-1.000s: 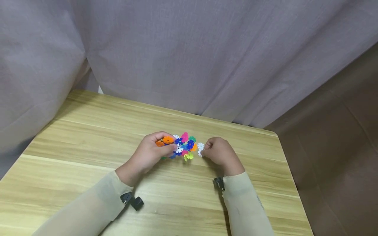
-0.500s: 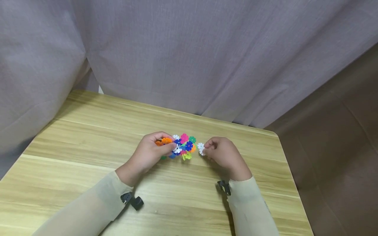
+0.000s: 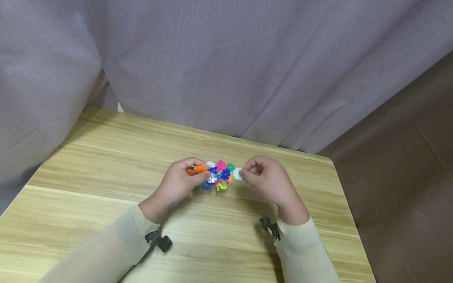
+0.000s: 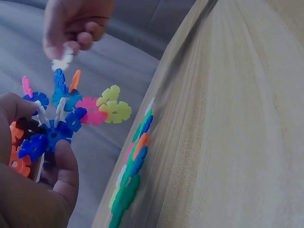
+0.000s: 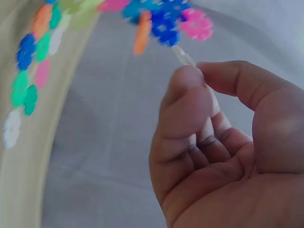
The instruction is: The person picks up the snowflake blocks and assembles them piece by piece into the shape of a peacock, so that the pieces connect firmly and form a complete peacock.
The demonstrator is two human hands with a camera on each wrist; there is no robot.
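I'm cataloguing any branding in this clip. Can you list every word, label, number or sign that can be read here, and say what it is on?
There is no readable text in any view.
Colourful plastic snowflake-disc cluster gripped by the left hand: no lettering or logo visible.
White plastic snowflake disc pinched by the right hand: blank, though blurred in the wrist views.
Light wooden table, grey curtain, beige sleeves: no marks or labels.

Light wooden table (image 3: 106, 157); grey curtain (image 3: 226, 59) behind; brown floor (image 3: 407, 177) at right.
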